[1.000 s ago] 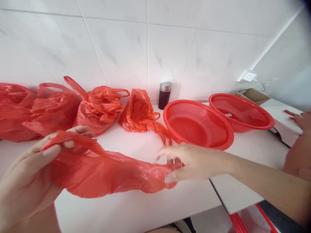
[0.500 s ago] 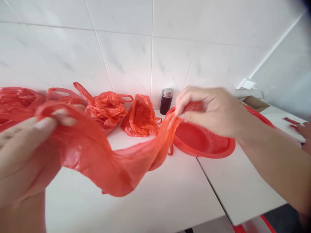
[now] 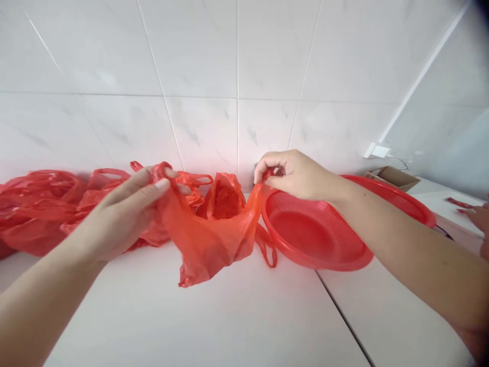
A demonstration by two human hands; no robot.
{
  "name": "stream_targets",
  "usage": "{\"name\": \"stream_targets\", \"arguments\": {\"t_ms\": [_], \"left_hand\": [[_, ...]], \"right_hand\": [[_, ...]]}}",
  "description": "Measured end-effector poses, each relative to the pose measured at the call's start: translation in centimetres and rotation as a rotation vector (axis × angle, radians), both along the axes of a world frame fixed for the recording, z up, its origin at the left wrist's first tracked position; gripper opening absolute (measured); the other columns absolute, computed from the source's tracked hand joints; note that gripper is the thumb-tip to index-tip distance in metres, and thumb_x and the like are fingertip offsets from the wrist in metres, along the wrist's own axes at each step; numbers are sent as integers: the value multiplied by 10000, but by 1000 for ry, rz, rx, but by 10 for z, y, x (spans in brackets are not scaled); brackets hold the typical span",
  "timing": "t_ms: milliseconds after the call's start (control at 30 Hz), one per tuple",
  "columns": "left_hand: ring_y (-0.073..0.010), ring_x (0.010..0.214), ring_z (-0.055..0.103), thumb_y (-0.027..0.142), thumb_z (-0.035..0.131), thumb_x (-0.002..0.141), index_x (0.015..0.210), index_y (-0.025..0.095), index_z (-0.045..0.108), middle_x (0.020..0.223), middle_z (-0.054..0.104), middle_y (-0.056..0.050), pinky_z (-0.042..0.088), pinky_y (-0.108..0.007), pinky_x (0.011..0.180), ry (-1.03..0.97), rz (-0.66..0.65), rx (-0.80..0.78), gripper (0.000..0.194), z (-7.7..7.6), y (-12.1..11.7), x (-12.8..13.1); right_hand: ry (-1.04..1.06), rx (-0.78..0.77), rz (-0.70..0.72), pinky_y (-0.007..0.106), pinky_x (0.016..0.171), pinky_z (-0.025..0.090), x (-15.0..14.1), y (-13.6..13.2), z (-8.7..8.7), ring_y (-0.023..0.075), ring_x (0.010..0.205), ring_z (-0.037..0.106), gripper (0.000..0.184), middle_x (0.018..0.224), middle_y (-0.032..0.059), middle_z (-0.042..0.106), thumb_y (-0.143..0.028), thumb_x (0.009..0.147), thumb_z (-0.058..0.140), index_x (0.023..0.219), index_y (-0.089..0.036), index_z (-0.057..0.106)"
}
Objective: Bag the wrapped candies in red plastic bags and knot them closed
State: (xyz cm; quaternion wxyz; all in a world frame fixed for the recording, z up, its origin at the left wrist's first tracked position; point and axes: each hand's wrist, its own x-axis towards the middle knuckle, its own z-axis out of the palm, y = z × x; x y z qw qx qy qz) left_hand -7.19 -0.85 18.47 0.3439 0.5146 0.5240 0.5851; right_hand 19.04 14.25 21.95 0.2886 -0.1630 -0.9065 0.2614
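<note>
My left hand and my right hand hold one empty red plastic bag between them, above the white counter. Each hand is closed on an upper edge of the bag, which sags in the middle and hangs down to the counter. My right hand is over the back rim of a red mesh basket. A handle loop of the bag dangles beside that basket.
Several filled red plastic bags lie along the tiled wall at the left. A second red basket sits behind the first. A cardboard box stands at the far right, and another person's hand shows at the right edge.
Both hands have lifted the bag off the counter and carried it back toward the wall. The hands came closer together, so the bag sags between them. The view has tilted upward.
</note>
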Motion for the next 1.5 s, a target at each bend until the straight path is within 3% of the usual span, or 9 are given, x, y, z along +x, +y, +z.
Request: {"name": "stream_targets", "arguments": {"t_ms": [200,367,567,767,967,1133,1267,1367,1500], "left_hand": [[-181,697,616,375,728,785,1378,353,398,763,628,19,492,-280,622,130,-286,-367,679,0,25,23],[-92,473,353,460,704,785,1010,227,656,566,415,66,308,-243,477,107,-337,-363,328,-13,47,30],[-80,448,175,602,506,866,836,188,666,506,197,95,317,-249,487,0,-249,-423,445,-15,40,21],[-139,570,502,521,461,917,914,198,649,650,576,-13,463,-290,618,-42,-312,-319,374,-15,34,16],[-164,663,548,240,567,815,781,223,686,708,598,-5,455,-285,640,552,-310,-203,125,-8,30,18],[-121,592,465,-24,383,620,755,213,563,688,559,26,348,-233,530,1035,25,142,327,-35,39,20],[-144,797,592,-35,368,654,914,211,540,1007,622,-28,433,-229,593,1083,207,301,397,-50,39,22],[-179,931,625,61,435,792,1030,223,597,1066,654,-42,500,-271,716,1004,92,247,330,-48,34,21],[-189,861,654,317,455,936,1032,256,685,917,710,-17,522,-289,768,864,-191,-6,257,-49,21,9]], "right_hand": [[108,-90,200,253,736,501,-50,-10,4,108,811,610,286,891,-1,668,17,753,468,876,-176,640],[177,-220,390,287,831,517,-87,-23,-3,122,920,628,289,990,22,658,-1,787,484,971,-189,606],[106,-240,232,342,908,483,-73,-5,-34,148,1012,606,248,1064,46,656,-143,861,563,1102,-204,566],[72,-241,158,283,800,486,-45,-41,-47,129,867,620,54,932,1,675,-229,899,564,905,-216,615],[227,-190,109,311,915,462,-49,-51,-55,145,1022,599,170,1070,16,664,-300,953,510,1085,-248,604],[156,-460,7,412,1056,380,-75,-14,-89,180,1206,522,322,1281,23,591,-358,992,429,1301,-323,515],[143,-661,153,361,1009,421,-77,-13,-105,176,1174,540,284,1254,4,589,-342,951,520,1232,-334,565],[113,-674,222,301,832,463,-68,-25,-106,147,915,580,153,958,-3,610,-376,942,532,970,-249,613],[44,-530,68,235,558,330,-47,-50,-110,90,591,382,336,682,-51,413,-460,951,484,733,-206,450]]}}
